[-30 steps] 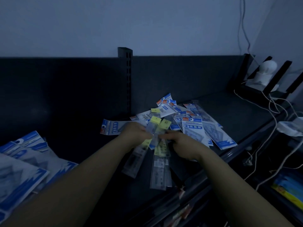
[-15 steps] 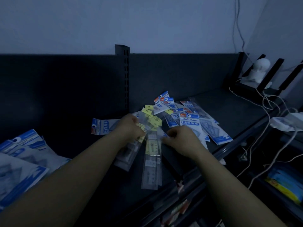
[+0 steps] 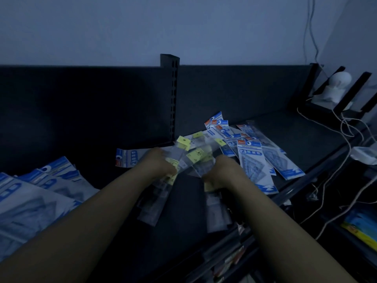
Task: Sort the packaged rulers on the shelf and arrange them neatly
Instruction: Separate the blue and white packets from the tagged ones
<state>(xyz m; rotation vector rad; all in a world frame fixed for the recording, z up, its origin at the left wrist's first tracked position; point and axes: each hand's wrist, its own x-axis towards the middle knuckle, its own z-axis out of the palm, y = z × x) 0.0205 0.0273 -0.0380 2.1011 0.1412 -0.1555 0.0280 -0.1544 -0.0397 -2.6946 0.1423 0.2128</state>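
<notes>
At the far left, a stack of flat blue and white packets is piled on the dark shelf. One single packet of the same kind is laid flat by the back wall. Just in front of it, the left hand is curled round a bunch of clear packets. These are thin and shiny, with yellow paper tops, and they hang down from the hand. Blurry yellow tags are fanned out between the two hands. The right hand is curled too, and a long clear packet is gripped under it, pointing to the shelf edge. To the right, a messy pile of ruler packets, blue and white, is spread on the shelf. Thin white cords are draped at the far right.
</notes>
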